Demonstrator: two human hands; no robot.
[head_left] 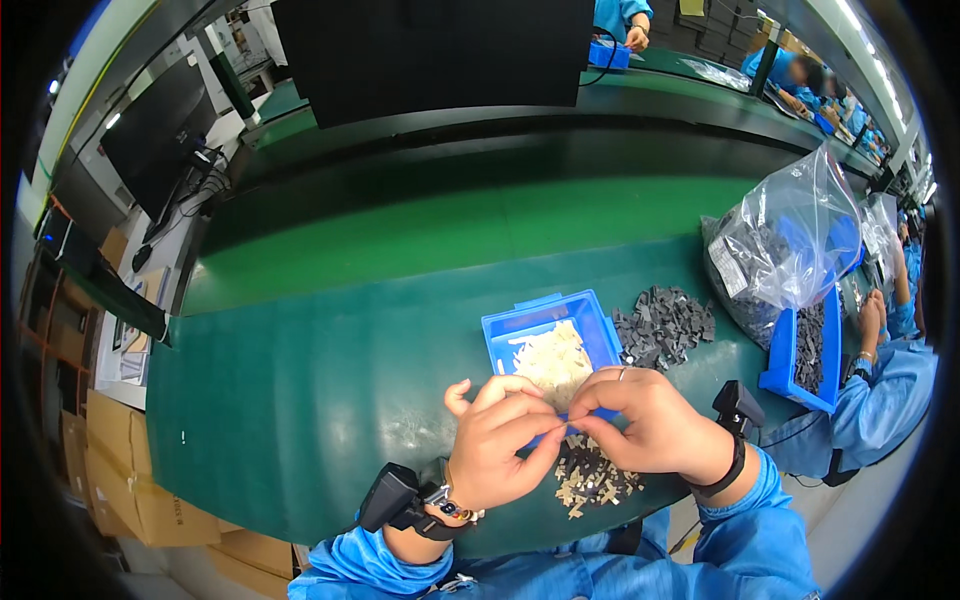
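Two hands meet fingertip to fingertip: left hand (500,440) and right hand (645,425) pinch a tiny part (567,422) above a heap of small pieces (592,482). Behind, a blue tray (500,330) holds pale strips (553,358); beyond lie dark blocks (662,325).
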